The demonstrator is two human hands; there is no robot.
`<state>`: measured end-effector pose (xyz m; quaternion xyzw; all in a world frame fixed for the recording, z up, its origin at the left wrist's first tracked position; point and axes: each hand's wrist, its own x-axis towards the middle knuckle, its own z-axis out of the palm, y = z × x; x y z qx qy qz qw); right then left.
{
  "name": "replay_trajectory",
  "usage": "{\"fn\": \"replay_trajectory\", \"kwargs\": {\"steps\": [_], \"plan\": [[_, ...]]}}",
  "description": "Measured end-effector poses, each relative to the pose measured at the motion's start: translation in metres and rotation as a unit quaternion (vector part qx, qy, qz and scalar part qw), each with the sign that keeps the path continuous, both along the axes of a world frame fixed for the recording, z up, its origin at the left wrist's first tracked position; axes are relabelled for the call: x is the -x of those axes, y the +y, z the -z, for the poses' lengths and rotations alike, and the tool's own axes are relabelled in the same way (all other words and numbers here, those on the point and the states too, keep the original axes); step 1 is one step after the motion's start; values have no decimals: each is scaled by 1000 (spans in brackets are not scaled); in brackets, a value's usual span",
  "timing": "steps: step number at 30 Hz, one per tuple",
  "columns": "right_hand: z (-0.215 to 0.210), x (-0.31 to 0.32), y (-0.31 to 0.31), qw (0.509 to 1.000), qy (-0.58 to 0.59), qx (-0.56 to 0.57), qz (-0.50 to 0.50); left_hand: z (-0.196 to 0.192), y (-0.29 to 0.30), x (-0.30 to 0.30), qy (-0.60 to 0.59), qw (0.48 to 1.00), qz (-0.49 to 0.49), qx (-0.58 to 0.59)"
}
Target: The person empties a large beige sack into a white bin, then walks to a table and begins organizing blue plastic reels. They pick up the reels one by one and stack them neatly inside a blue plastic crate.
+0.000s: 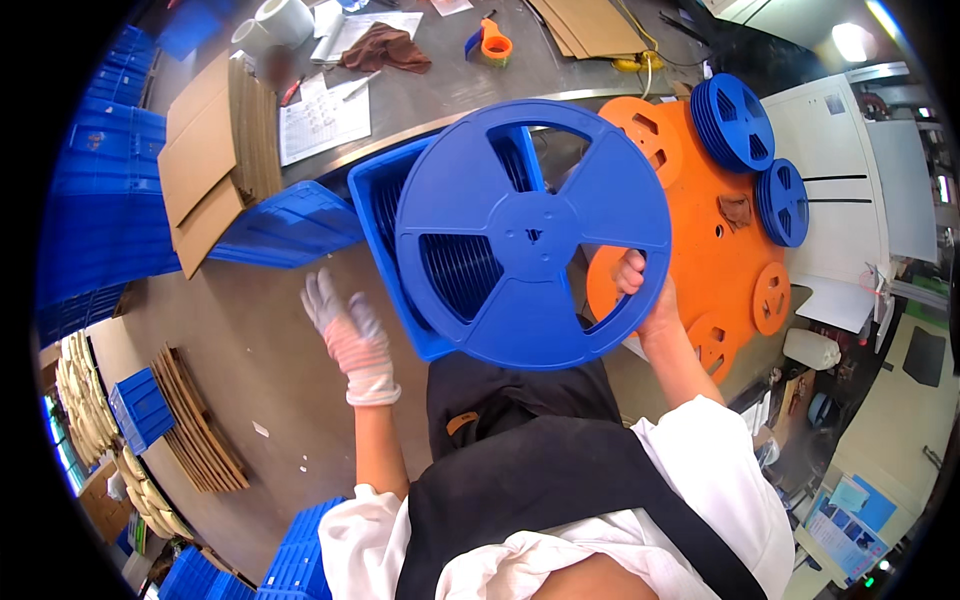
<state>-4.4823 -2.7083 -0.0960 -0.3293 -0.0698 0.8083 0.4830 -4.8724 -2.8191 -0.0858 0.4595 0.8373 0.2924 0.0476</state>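
Note:
My right hand, bare, grips the lower right rim of a large blue plastic reel, fingers hooked through one of its openings. The reel faces me flat, held in front of a blue crate that holds several more blue reels on edge. My left hand, in a white glove, hangs open to the left of the reel, touching nothing. Behind the held reel lies a big orange reel with several small orange reels on and around it.
Two stacks of blue reels sit at the upper right beside a white cabinet. Folded cardboard, papers, tape rolls and a brown cloth lie on the metal table. Blue crates and cardboard stacks line the left floor.

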Motion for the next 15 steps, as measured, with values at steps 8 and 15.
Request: {"fn": "replay_trajectory", "kwargs": {"steps": [8,15], "plan": [[16,0,-5,997,-3,61,-54,-31,105,-204,-6,910,412,47],[36,-40,22,989,69,119,-47,13,109,-183,141,941,260,166]]}}
